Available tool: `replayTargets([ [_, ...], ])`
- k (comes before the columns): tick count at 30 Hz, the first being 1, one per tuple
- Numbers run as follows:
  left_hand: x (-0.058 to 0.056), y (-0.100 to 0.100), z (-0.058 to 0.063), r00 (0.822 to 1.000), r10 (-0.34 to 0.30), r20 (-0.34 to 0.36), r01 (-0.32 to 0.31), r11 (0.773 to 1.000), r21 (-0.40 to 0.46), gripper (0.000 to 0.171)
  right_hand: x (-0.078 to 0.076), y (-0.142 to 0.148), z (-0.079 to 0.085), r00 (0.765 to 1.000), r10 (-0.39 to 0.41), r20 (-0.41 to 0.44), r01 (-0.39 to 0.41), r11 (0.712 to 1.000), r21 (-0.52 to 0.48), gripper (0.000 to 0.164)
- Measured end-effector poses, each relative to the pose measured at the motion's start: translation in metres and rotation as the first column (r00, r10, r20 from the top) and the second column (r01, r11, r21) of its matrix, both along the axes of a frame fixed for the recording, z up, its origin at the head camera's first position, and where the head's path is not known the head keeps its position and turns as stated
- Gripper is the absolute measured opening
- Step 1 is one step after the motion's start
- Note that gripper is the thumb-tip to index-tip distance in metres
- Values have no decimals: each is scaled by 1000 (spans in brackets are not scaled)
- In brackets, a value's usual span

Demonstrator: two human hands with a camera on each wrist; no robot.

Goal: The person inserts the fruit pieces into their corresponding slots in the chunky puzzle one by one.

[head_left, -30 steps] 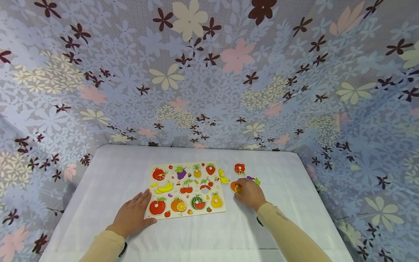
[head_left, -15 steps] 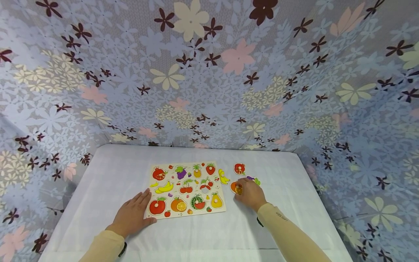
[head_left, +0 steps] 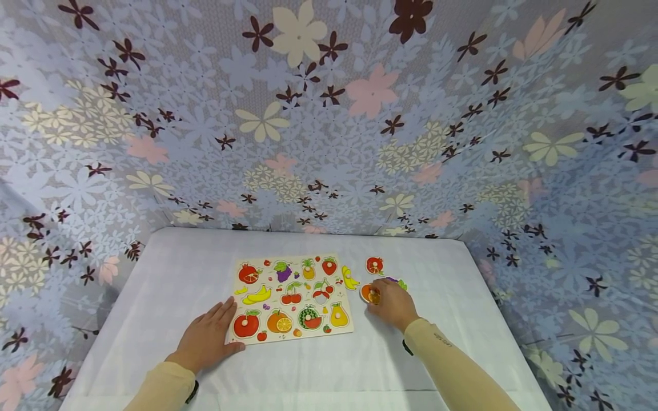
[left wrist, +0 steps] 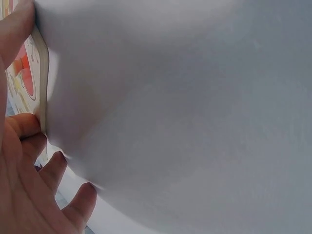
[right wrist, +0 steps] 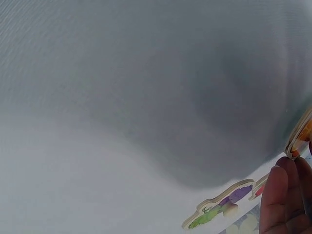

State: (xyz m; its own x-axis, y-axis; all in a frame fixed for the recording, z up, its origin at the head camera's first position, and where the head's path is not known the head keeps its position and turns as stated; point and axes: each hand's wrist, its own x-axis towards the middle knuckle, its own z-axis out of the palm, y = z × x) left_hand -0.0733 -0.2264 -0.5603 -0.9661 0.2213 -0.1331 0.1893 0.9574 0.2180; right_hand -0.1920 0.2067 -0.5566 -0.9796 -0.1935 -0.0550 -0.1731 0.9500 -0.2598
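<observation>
My left hand (head_left: 208, 337) lies at the left side of a wooden fruit puzzle board (head_left: 277, 304), fingers extended, thumb at its near corner. In the left wrist view, the thumb and a fingertip touch the board's pale edge (left wrist: 43, 83). My right hand (head_left: 393, 302) pinches an orange puzzle piece (head_left: 366, 293) on the cloth right of the board. The right wrist view shows this orange piece (right wrist: 300, 139) tilted at the fingertips, partly out of frame. A grape piece (head_left: 402, 283) peeks out behind the right hand; its knob (right wrist: 230, 209) shows in the right wrist view.
A banana piece (head_left: 349, 278) lies just off the board's right edge. Farther back sits a pomegranate piece (head_left: 374, 265). White cloth (head_left: 319, 371) covers the table, and flowered fabric (head_left: 329, 142) rises behind and at both sides.
</observation>
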Motion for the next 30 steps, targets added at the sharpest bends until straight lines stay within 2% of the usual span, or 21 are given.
replayTargets([
  [16,-1,1,-3,1000,20,13,-20,1000,3,101,1,-1,-4,999,-14,34,15,1000,-11,50],
  [30,1,1,4,1000,13,19,-13,1000,13,100,0,1,-3,1000,7,22,-7,1000,-11,50],
])
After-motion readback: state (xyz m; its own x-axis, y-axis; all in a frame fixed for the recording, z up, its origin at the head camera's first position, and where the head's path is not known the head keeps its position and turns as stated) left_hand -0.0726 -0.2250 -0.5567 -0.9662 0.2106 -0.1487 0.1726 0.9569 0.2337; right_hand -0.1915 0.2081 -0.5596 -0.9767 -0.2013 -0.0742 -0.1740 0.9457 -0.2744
